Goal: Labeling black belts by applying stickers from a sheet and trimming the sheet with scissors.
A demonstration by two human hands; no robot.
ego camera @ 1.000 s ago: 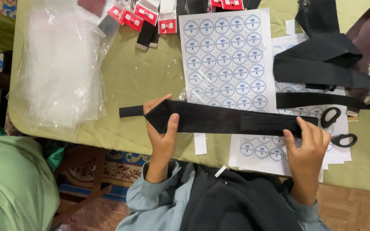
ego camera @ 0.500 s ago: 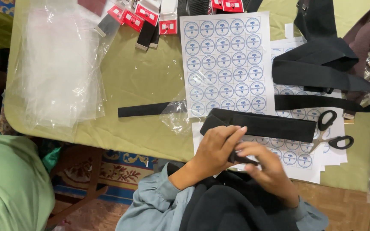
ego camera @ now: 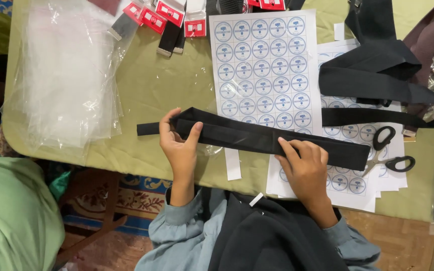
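Note:
A long black folded fabric strip (ego camera: 257,138) lies across the green table (ego camera: 141,95), over the lower edge of a sheet of round blue stickers (ego camera: 264,60). My left hand (ego camera: 179,145) pinches its pointed left end between thumb and fingers. My right hand (ego camera: 305,165) presses flat on the strip's right part, fingers spread over the cloth. A narrow black tail (ego camera: 149,129) sticks out to the left of my left hand.
A stack of clear plastic bags (ego camera: 64,75) lies at the left. Black items with red tags (ego camera: 169,17) sit along the far edge. More black straps (ego camera: 377,75) and black-handled scissors (ego camera: 390,150) are at the right. A person in green (ego camera: 11,216) is at lower left.
Both hands were together near my body over the folded strip half a second ago. Now they are apart, left hand at the strip's left end, right hand pressing the right part.

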